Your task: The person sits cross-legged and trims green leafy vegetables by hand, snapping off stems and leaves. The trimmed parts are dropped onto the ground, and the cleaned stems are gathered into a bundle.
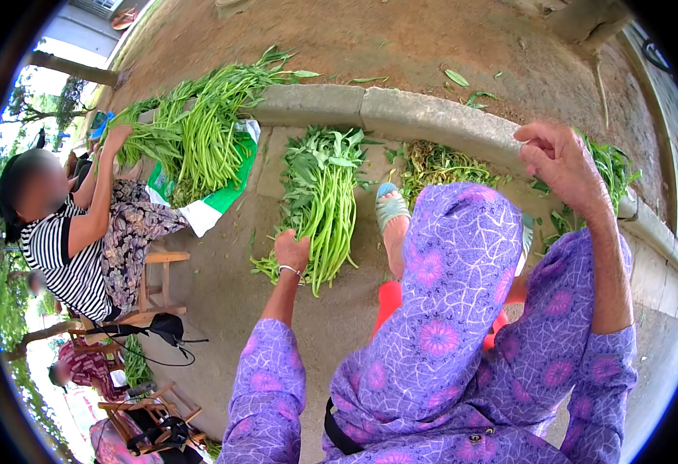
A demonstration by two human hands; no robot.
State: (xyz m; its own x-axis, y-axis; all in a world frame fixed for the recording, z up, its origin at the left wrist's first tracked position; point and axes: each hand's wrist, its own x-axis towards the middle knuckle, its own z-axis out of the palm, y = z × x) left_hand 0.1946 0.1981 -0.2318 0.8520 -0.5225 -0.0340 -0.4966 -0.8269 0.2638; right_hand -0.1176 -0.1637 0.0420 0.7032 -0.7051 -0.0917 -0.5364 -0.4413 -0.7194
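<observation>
A pile of long-stemmed leafy greens point(330, 203) lies on the concrete ground before me, leaves towards the curb and pale stems towards me. My left hand point(291, 254), with a bracelet at the wrist, is closed on greens at the pile's near left edge; its fingertips are hidden. Raised above my right knee, my right hand point(559, 165) has bent fingers slightly apart, and nothing shows in it. More leafy greens point(608, 168) lie beyond that hand, partly covered by it. A heap of yellowed, wilted leaves point(443, 168) sits between my feet and the curb.
A stone curb point(432, 113) curves across, with bare soil beyond. At left, a seated person point(78, 232) handles a large heap of greens point(211, 127) on a green-and-white sack point(240, 180). Wooden chairs point(156, 284) and other people are farther left. A red seat point(388, 304) shows beneath me.
</observation>
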